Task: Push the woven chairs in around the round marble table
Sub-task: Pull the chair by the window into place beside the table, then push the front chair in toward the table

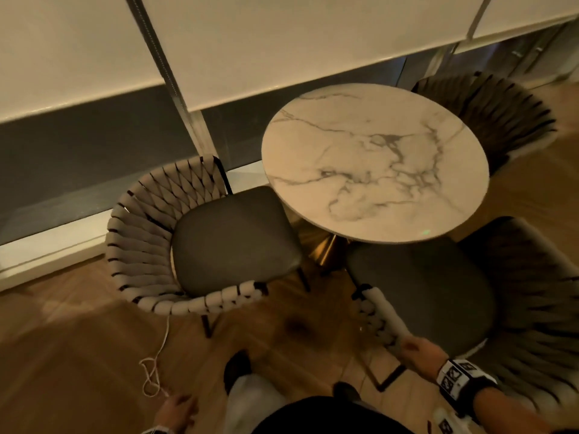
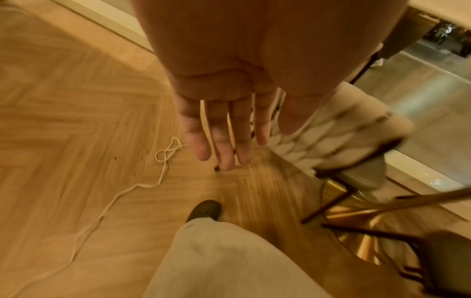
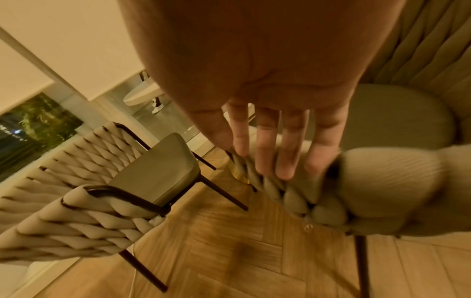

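The round marble table [image 1: 376,161] stands at centre right. Three woven chairs ring it. The left chair [image 1: 200,242] has its dark seat edge at the tabletop's rim. The near chair [image 1: 438,292] has the front of its seat under the tabletop. The far chair [image 1: 488,120] sits behind the table. My right hand [image 1: 416,349] reaches the near chair's woven arm [image 3: 293,193]; its straight fingers [image 3: 285,161] touch the weave. My left hand [image 1: 177,411] hangs low over the floor, its fingers [image 2: 224,153] straight and holding nothing. The left chair [image 3: 153,171] also shows in the right wrist view.
A white cord [image 1: 156,364] trails over the wooden floor beside the left chair. My legs and dark shoes [image 1: 238,368] stand between the two nearer chairs. A glass wall with lowered blinds [image 1: 250,57] runs behind the table. The table's gold base [image 1: 322,245] shows between the seats.
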The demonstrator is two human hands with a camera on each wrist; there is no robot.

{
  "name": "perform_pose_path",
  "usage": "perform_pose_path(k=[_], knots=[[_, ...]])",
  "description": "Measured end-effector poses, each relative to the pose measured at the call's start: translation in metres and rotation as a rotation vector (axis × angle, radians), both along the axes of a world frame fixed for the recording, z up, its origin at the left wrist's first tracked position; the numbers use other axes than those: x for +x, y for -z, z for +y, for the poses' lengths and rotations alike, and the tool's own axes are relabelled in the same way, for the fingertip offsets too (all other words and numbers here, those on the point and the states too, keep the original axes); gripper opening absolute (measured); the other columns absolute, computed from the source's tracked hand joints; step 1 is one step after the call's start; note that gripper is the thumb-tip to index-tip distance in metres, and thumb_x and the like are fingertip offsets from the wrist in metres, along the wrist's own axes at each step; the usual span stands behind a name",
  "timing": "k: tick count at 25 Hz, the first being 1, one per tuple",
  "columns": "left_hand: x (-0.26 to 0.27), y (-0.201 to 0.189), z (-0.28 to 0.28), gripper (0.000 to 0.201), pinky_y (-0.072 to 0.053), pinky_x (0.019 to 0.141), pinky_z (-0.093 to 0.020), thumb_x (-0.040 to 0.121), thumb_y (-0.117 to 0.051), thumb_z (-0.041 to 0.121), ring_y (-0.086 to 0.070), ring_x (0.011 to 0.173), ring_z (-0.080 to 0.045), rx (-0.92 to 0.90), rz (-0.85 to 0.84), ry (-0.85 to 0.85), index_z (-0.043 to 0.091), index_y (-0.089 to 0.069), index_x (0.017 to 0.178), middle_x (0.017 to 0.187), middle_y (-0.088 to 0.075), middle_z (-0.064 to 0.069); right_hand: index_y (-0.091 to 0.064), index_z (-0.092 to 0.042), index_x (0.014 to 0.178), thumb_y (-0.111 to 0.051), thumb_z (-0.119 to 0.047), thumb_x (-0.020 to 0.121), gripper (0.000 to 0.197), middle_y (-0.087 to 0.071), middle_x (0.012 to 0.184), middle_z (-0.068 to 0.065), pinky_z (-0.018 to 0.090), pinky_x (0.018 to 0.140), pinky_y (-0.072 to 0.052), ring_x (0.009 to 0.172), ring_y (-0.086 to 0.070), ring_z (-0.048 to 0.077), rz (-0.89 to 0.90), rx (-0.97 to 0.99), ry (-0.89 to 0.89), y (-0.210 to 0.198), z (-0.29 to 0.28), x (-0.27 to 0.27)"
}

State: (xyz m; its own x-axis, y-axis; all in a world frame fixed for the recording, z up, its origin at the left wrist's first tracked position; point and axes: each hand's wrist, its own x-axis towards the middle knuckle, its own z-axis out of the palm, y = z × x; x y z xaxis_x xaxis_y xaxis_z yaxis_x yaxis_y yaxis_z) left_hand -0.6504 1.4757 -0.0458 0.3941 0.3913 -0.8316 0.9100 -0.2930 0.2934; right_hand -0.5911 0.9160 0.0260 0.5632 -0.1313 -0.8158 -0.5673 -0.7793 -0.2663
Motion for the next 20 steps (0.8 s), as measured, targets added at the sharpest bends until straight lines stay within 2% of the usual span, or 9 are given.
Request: perform_pose_path(k=[2,4,6,8,9,12,14,16,20], knots=[[-0.024,-0.007,-0.045,0.025,-0.052,0.053,-0.034,0.089,-0.066,0.012,-0.064,0.056,-0.029,-0.055,0.034,0.018,-0.007,-0.064,0.106,0.083,-0.071,-0.026,-0.066,-0.027,0.094,-0.055,-0.028,0.093,0.011,-0.063,0.096,-0.003,0.030,0.083,-0.051,0.095,-0.062,0.018,0.011,-0.025,0.004,-0.015,-0.024,-0.020],[-0.039,-0.007,-0.082,0.043,-0.059,0.067,-0.040,0.086,-0.068,0.024,-0.069,0.069,-0.033,-0.177,0.045,0.054,-0.008,-0.062,0.115,0.074,-0.073,-0.014,-0.066,-0.029,0.094,-0.057,-0.029,0.092,0.009,-0.065,0.099,-0.003,0.031,0.087,-0.052,0.096,-0.062,0.017,-0.007,-0.020,0.029,-0.022,-0.046,-0.036],[-0.047,-0.026,-0.122,0.040,-0.055,0.065,-0.036,0.084,-0.070,0.017,-0.066,0.066,-0.032,-0.151,-0.024,0.056,-0.013,-0.063,0.110,0.064,-0.069,-0.013,-0.067,-0.029,0.088,-0.061,-0.029,0.087,0.006,-0.069,0.095,-0.001,0.032,0.083,-0.054,0.089,-0.064,0.016,-0.021,-0.016,0.098,-0.025,-0.069,-0.053],[-0.055,-0.041,-0.161,0.018,-0.046,0.050,-0.027,0.090,-0.062,0.002,-0.055,0.057,-0.024,-0.133,-0.079,0.064,-0.009,-0.060,0.104,0.070,-0.064,-0.019,-0.069,-0.027,0.089,-0.066,-0.038,0.079,0.015,-0.071,0.090,0.000,0.034,0.077,-0.055,0.082,-0.065,0.016,-0.062,0.001,0.151,-0.016,-0.089,-0.075],[-0.060,-0.043,-0.179,0.015,-0.041,0.045,-0.024,0.093,-0.058,0.003,-0.053,0.057,-0.023,-0.160,-0.059,0.100,-0.005,-0.058,0.106,0.078,-0.063,-0.020,-0.070,-0.025,0.094,-0.066,-0.040,0.077,0.023,-0.070,0.089,0.001,0.034,0.073,-0.056,0.080,-0.064,0.016,-0.087,-0.012,0.180,-0.016,-0.095,-0.087],[-0.065,-0.037,-0.220,0.021,-0.039,0.053,-0.025,0.096,-0.051,0.006,-0.053,0.065,-0.020,-0.248,-0.022,0.127,-0.002,-0.056,0.115,0.091,-0.060,-0.017,-0.066,-0.020,0.105,-0.056,-0.023,0.093,0.016,-0.065,0.086,0.003,0.025,0.052,-0.046,0.070,-0.061,0.015,-0.122,-0.035,0.286,-0.022,-0.105,-0.110],[-0.071,-0.042,-0.246,0.014,-0.043,0.063,-0.028,0.095,-0.049,-0.002,-0.054,0.071,-0.025,-0.262,-0.081,0.107,0.000,-0.058,0.106,0.093,-0.059,-0.019,-0.064,-0.016,0.106,-0.051,-0.017,0.096,0.017,-0.065,0.087,0.008,0.022,0.046,-0.042,0.065,-0.060,0.018,-0.109,-0.033,0.330,-0.021,-0.114,-0.122],[-0.079,-0.042,-0.276,0.018,-0.044,0.072,-0.031,0.093,-0.050,-0.004,-0.055,0.080,-0.025,-0.257,-0.131,0.163,0.004,-0.061,0.081,0.081,-0.059,-0.016,-0.064,-0.014,0.107,-0.051,-0.015,0.095,0.018,-0.065,0.089,0.010,0.023,0.048,-0.041,0.065,-0.059,0.020,-0.088,-0.004,0.373,-0.018,-0.129,-0.130],[-0.086,-0.044,-0.355,0.029,-0.042,0.059,-0.027,0.094,-0.053,0.002,-0.051,0.061,-0.019,-0.270,-0.141,0.311,0.014,-0.056,0.069,0.066,-0.056,-0.006,-0.061,-0.021,0.106,-0.050,-0.018,0.094,0.017,-0.065,0.097,0.011,0.029,0.057,-0.047,0.077,-0.062,0.023,-0.070,-0.022,0.368,-0.017,-0.184,-0.128]])
